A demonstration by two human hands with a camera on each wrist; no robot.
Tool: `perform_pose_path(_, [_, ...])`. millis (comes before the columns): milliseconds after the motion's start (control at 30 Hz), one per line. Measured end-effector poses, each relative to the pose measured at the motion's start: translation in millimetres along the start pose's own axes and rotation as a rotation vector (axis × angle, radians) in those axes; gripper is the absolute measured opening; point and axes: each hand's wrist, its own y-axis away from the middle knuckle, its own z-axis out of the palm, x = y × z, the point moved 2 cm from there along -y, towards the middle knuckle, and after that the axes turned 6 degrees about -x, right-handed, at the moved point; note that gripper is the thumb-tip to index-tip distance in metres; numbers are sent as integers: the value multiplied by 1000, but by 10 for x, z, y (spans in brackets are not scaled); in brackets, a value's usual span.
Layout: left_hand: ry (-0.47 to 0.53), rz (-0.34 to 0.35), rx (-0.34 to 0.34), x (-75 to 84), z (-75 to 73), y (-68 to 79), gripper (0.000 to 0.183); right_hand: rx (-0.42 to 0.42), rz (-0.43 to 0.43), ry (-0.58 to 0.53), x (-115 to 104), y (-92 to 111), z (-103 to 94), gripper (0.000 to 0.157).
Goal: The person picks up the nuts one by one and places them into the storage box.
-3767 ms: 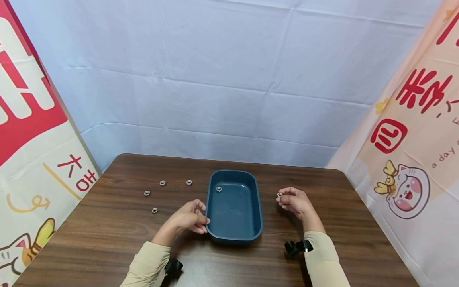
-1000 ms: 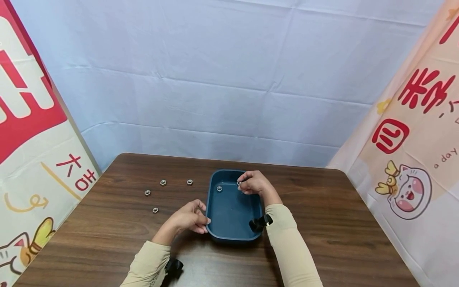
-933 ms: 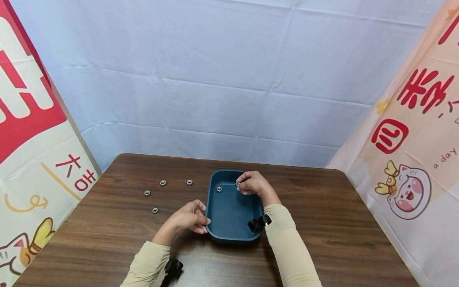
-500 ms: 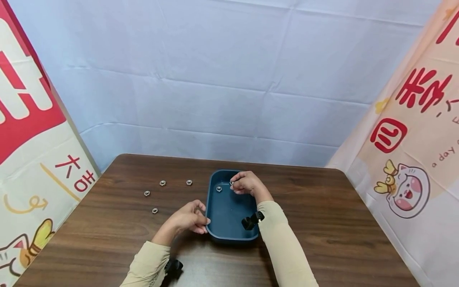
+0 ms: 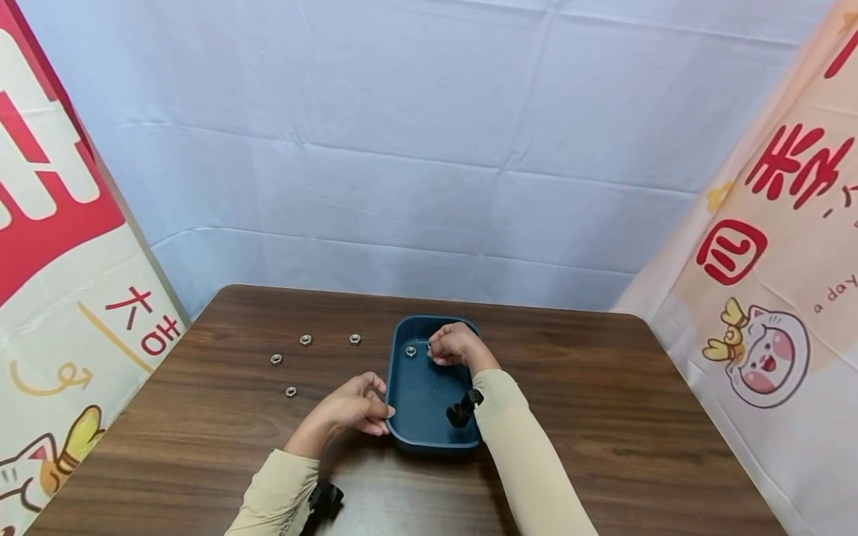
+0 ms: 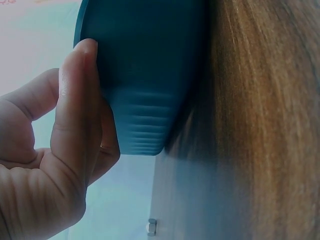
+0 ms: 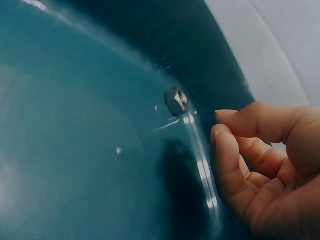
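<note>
The blue bin [image 5: 432, 439] stands on the table with one hex nut [image 5: 410, 351] on its floor; the right wrist view shows that nut [image 7: 176, 101] close to the wall. My right hand [image 5: 459, 347] is inside the bin's far part, thumb and index finger pinched. A second hex nut [image 5: 429, 345] shows only a sliver at those fingertips in the head view; the right wrist view hides it behind the fingers. With thumb over the rim, my left hand [image 5: 358, 406] holds the bin's near left side, as the left wrist view [image 6: 75, 120] also shows.
Several hex nuts lie on the table left of the bin, including a nut [image 5: 291, 391] nearest the left hand. The brown wooden table [image 5: 603, 417] ends at a pale cloth [image 5: 375, 186]. Printed banners flank both sides.
From right of the bin, my right hand has carried the pinched nut over its right wall, then farther left and slightly lower inside. The left hand and bin have stayed put.
</note>
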Motion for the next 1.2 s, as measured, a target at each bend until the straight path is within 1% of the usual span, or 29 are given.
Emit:
perform_pose_path(100, [-3,1,4,-10,-7,-2,35,8,5,31,4,-24,8,19])
perform_pose_path(333, [-15,-5,10,-20,-7,-2,36,5,12,111,28,-49,39,9])
perform_pose_path(433, [-14,-9,15,-18,-5,1,36,-3,7,146,17,-46,70,8])
perform_pose_path(533, [-10,-12,20,-4,-9,6,36,-2,2,180,-3,-52,110,16])
perform_pose_path(733, [-3,-11,23,-4,-23,-10,36,42,6,246,0,-102,157,27])
perform_pose_path(900, [-10,-8,25,-9,-28,-18,37,72,18,232,0,-115,170,42])
perform_pose_path(967, [-13,-6,28,-1,-29,-15,37,72,23,214,-11,-113,171,43])
perform_pose_path(1033, [-11,-2,32,5,-28,-11,37,69,30,224,-27,-103,165,43])
perform_pose_path(1100, [-7,-2,30,2,-25,-9,37,60,39,273,-55,-82,159,42])
perform_pose_path(1200, [-2,1,25,-6,-14,-5,38,32,30,424,-127,-24,153,42])
